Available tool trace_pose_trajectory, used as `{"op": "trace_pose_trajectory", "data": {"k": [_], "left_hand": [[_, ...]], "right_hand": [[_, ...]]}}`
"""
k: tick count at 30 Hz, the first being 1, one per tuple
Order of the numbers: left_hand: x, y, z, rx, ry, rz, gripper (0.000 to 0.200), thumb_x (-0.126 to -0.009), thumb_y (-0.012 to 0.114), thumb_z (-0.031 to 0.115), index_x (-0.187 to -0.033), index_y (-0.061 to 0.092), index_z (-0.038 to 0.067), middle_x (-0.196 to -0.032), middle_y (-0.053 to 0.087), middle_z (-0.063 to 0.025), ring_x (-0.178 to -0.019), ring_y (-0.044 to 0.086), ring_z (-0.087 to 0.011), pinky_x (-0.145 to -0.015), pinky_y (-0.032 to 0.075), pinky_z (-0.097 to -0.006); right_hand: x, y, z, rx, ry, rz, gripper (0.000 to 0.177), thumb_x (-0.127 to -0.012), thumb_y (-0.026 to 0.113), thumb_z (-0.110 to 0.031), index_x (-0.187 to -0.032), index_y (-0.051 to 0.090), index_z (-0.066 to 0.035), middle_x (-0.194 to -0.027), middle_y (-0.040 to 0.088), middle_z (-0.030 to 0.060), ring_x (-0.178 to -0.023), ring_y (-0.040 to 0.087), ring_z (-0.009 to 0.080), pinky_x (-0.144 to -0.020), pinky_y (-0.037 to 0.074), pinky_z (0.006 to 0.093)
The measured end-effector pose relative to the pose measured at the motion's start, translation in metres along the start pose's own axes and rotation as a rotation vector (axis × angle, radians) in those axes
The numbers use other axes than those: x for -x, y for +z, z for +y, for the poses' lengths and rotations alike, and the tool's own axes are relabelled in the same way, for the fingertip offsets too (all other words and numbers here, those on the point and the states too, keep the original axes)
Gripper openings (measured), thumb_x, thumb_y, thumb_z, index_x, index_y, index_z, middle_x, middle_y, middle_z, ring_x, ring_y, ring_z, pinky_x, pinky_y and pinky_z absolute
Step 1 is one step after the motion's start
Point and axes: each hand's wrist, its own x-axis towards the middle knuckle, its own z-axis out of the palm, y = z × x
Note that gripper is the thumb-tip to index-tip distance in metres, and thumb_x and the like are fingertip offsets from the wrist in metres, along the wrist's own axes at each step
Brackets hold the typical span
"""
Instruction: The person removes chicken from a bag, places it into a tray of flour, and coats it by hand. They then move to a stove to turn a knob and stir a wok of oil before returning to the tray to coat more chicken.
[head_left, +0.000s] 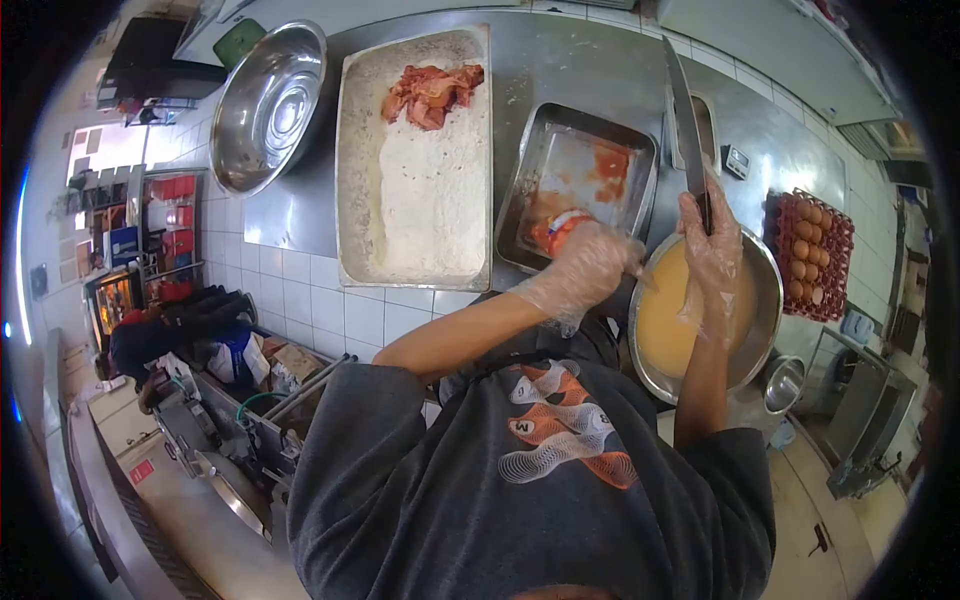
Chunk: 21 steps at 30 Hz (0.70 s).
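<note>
My right hand (712, 255), in a clear plastic glove, grips the black handle of a long knife (684, 110). The blade points away from me. Beneath that hand is a steel bowl (640, 355) of yellow liquid (668, 330). My left hand (592, 268), also gloved, has its fingers curled near the bowl's left rim; what they hold, if anything, is hidden. Just beyond its knuckles a red-and-white item (560, 228), partly covered by the hand, shows in a metal tray (508, 225) with reddish residue.
A long pan (430, 215) of white flour with raw meat pieces (430, 95) lies to the left. Beside it tilts a large steel bowl (270, 110). A red egg tray (842, 240) and a small timer-like device (737, 160) are on the right. Another metal container (706, 120) sits behind the knife.
</note>
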Motion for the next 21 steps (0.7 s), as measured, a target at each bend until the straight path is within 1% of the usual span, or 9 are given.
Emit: {"op": "trace_pose_trajectory", "data": {"k": [2, 3, 4, 8, 9, 11, 13, 16, 21], "left_hand": [[0.002, -0.029, 0.000, 0.052, -0.044, 0.166, 0.012, -0.077, 0.061, 0.007, -0.080, 0.071, 0.012, -0.070, 0.062, -0.0111, -0.074, 0.065, -0.0314, -0.066, 0.050, -0.0424], [0.001, -0.053, -0.003, 0.100, -0.039, 0.054, 0.023, -0.073, 0.058, -0.002, -0.083, 0.074, 0.012, -0.075, 0.065, -0.0116, -0.075, 0.066, -0.0329, -0.067, 0.052, -0.0430], [0.001, -0.074, 0.004, 0.322, -0.076, 0.223, 0.028, -0.072, 0.056, -0.007, -0.086, 0.075, 0.010, -0.080, 0.068, -0.0142, -0.076, 0.067, -0.0347, -0.070, 0.053, -0.0434], [0.010, -0.072, -0.023, 0.177, -0.235, 0.345, 0.014, -0.081, 0.060, 0.004, -0.092, 0.069, 0.001, -0.081, 0.067, -0.0215, -0.074, 0.066, -0.0375, -0.068, 0.051, -0.0425], [0.010, -0.068, -0.027, 0.218, -0.266, 0.318, 0.014, -0.082, 0.060, 0.006, -0.092, 0.068, 0.001, -0.081, 0.067, -0.0221, -0.074, 0.066, -0.0379, -0.067, 0.051, -0.0423], [0.012, -0.064, -0.032, 0.293, -0.331, 0.265, 0.015, -0.085, 0.060, 0.010, -0.094, 0.067, 0.000, -0.081, 0.066, -0.0234, -0.074, 0.065, -0.0385, -0.066, 0.050, -0.0420], [0.010, -0.063, -0.039, 0.277, -0.346, 0.210, 0.016, -0.086, 0.060, 0.012, -0.094, 0.067, 0.000, -0.081, 0.066, -0.0243, -0.074, 0.065, -0.0396, -0.065, 0.049, -0.0420], [0.000, -0.064, -0.053, 0.127, -0.292, 0.142, 0.020, -0.087, 0.062, 0.020, -0.093, 0.068, 0.001, -0.079, 0.065, -0.0243, -0.073, 0.064, -0.0427, -0.065, 0.049, -0.0458], [-0.029, -0.063, -0.048, -0.232, -0.197, 0.018, 0.030, -0.088, 0.066, 0.033, -0.091, 0.069, 0.003, -0.077, 0.066, -0.0225, -0.073, 0.064, -0.0423, -0.065, 0.051, -0.0452]], "right_hand": [[0.003, -0.001, -0.001, 0.030, -0.030, 0.017, 0.054, -0.095, 0.066, -0.029, -0.143, 0.050, -0.010, -0.079, 0.058, -0.0003, -0.068, 0.048, 0.0083, -0.064, 0.044, 0.0250], [0.006, -0.001, -0.007, 0.040, -0.038, 0.026, 0.054, -0.094, 0.066, -0.028, -0.142, 0.051, -0.010, -0.078, 0.057, -0.0004, -0.067, 0.048, 0.0085, -0.064, 0.044, 0.0253], [0.010, 0.000, -0.017, 0.051, -0.044, 0.037, 0.053, -0.094, 0.066, -0.028, -0.142, 0.051, -0.010, -0.078, 0.057, -0.0005, -0.067, 0.048, 0.0087, -0.064, 0.044, 0.0255], [0.020, 0.003, -0.037, 0.136, -0.022, 0.096, 0.050, -0.095, 0.066, -0.027, -0.141, 0.053, -0.012, -0.077, 0.054, 0.0000, -0.067, 0.046, 0.0094, -0.063, 0.044, 0.0250], [0.020, 0.004, -0.029, 0.057, -0.049, 0.099, 0.048, -0.094, 0.066, -0.024, -0.139, 0.055, -0.013, -0.085, 0.065, 0.0039, -0.072, 0.055, 0.0100, -0.068, 0.048, 0.0261], [0.024, 0.010, -0.030, 0.055, -0.158, 0.100, 0.046, -0.094, 0.066, -0.022, -0.138, 0.056, -0.013, -0.096, 0.070, 0.0093, -0.077, 0.062, 0.0125, -0.072, 0.051, 0.0280], [0.024, 0.011, -0.018, 0.156, -0.315, 0.114, 0.044, -0.092, 0.067, -0.016, -0.134, 0.059, -0.011, -0.116, 0.069, 0.0178, -0.098, 0.069, 0.0192, -0.084, 0.052, 0.0306], [0.050, 0.010, -0.032, 0.082, -0.190, 0.069, 0.048, -0.093, 0.064, -0.005, -0.139, 0.053, -0.005, -0.133, 0.062, 0.0106, -0.119, 0.058, 0.0163, -0.098, 0.045, 0.0280], [0.081, 0.015, -0.023, 0.108, -0.266, 0.314, 0.043, -0.090, 0.068, -0.009, -0.132, 0.061, -0.010, -0.106, 0.071, 0.0169, -0.086, 0.069, 0.0215, -0.081, 0.052, 0.0310]]}}
